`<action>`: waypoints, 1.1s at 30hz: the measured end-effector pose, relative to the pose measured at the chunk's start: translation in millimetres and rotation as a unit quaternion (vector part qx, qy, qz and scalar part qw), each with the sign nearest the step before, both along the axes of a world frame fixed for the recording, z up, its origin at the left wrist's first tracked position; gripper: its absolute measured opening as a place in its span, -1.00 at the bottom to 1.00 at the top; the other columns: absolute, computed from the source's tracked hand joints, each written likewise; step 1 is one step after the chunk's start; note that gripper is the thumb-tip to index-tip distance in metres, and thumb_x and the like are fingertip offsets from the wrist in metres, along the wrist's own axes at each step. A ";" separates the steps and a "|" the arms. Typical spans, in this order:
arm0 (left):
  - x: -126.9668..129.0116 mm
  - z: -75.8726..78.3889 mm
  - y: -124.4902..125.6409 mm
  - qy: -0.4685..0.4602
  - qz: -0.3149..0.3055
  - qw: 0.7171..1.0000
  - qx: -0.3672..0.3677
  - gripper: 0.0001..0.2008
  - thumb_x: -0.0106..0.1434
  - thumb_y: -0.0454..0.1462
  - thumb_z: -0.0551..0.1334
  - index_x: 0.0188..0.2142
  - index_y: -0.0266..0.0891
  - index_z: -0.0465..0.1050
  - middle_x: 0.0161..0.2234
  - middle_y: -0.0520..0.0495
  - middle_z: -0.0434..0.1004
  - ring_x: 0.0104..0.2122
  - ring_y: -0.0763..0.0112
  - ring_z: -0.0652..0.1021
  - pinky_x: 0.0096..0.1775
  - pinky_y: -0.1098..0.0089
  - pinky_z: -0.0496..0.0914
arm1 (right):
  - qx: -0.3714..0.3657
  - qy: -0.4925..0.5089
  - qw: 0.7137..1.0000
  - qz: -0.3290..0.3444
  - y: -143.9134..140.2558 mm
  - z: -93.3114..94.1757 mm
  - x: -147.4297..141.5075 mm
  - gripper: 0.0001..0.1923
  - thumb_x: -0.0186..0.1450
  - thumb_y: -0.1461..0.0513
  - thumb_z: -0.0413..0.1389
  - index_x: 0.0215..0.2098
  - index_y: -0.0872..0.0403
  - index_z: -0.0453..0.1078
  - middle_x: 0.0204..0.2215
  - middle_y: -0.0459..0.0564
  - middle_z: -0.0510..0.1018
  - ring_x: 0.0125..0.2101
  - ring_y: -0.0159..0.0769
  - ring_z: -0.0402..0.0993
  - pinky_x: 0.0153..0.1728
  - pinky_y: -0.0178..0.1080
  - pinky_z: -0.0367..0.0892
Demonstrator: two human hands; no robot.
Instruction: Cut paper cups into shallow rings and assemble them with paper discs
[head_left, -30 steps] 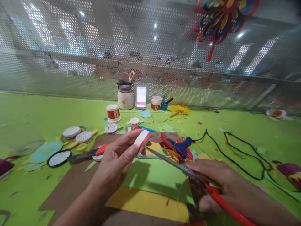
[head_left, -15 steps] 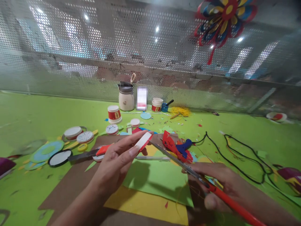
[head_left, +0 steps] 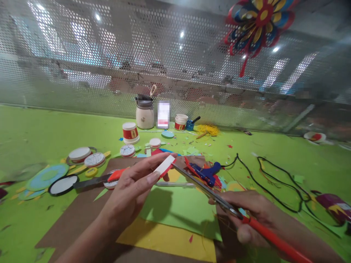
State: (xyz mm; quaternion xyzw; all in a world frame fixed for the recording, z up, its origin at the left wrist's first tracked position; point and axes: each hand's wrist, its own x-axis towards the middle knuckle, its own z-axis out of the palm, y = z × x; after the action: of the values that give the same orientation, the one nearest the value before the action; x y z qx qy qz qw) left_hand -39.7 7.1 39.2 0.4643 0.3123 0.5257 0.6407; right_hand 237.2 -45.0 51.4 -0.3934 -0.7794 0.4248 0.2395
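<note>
My left hand (head_left: 131,193) pinches a small white piece with a red edge (head_left: 165,165) between thumb and fingers, held above the table. My right hand (head_left: 253,215) grips red-handled scissors (head_left: 219,199). Their metal blades point up and left, and the tips touch the right end of the white-and-red piece. Under both hands lie a green paper sheet (head_left: 186,208) and a yellow sheet (head_left: 167,237) on brown card (head_left: 82,215).
A blue glue gun (head_left: 205,171) with a black cord (head_left: 274,182) lies past the scissors. A second pair of scissors (head_left: 90,180), round lids and paper discs sit at left. Cups and a jar (head_left: 144,113) stand by the perforated metal wall, where a paper flower (head_left: 256,23) hangs.
The white-and-red piece turned from a curved ring shape to flat in my left hand. The scissors moved up, and their tips closed in on the piece's end.
</note>
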 end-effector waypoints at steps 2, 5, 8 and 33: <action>-0.4 -1.7 0.8 -0.001 -0.004 1.000 0.010 -0.66 0.15 -0.24 0.35 -0.05 -0.11 0.60 0.02 -0.12 0.59 -0.04 0.13 0.54 -0.06 0.35 0.41 | 0.006 0.000 1.000 0.007 0.7 -2.8 2.0 -0.50 0.25 -0.16 0.09 -0.16 0.07 0.46 -0.50 -0.14 0.35 -0.51 -0.40 0.25 -0.45 -0.40 0.30; -0.8 -2.2 1.6 0.004 -0.011 1.000 0.022 -0.66 0.15 -0.24 0.34 -0.04 -0.09 0.59 0.02 -0.11 0.59 -0.03 0.16 0.52 -0.04 0.37 0.39 | -0.011 0.004 1.000 0.017 1.7 -3.4 3.4 -0.49 0.27 -0.15 0.08 -0.10 0.06 0.46 -0.50 -0.14 0.35 -0.52 -0.40 0.27 -0.47 -0.40 0.29; 0.2 1.0 0.6 0.013 -0.002 1.000 0.021 -0.67 0.15 -0.24 0.34 -0.06 -0.11 0.60 -0.02 -0.12 0.61 -0.05 0.16 0.52 -0.05 0.36 0.38 | -0.045 0.007 0.999 0.021 1.5 0.9 1.9 -0.49 0.29 -0.14 0.06 -0.06 0.06 0.46 -0.43 -0.10 0.41 -0.46 -0.38 0.33 -0.45 -0.39 0.29; 4.7 4.7 -2.5 0.018 0.026 0.999 0.029 -0.68 0.13 -0.24 0.33 -0.09 -0.15 0.62 -0.14 -0.14 0.66 -0.10 0.10 0.54 -0.05 0.27 0.37 | -0.106 0.085 0.990 0.027 -3.3 16.6 -9.7 -0.52 0.29 -0.09 0.09 -0.01 0.04 0.48 -0.48 -0.15 0.29 -0.52 -0.43 0.13 -0.40 -0.38 0.23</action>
State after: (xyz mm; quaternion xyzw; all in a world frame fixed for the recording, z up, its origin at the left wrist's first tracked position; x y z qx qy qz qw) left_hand -35.0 4.6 43.9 0.4837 0.3210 0.5424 0.6073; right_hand 227.5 -48.3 68.0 -0.3581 -0.7172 0.5428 0.2503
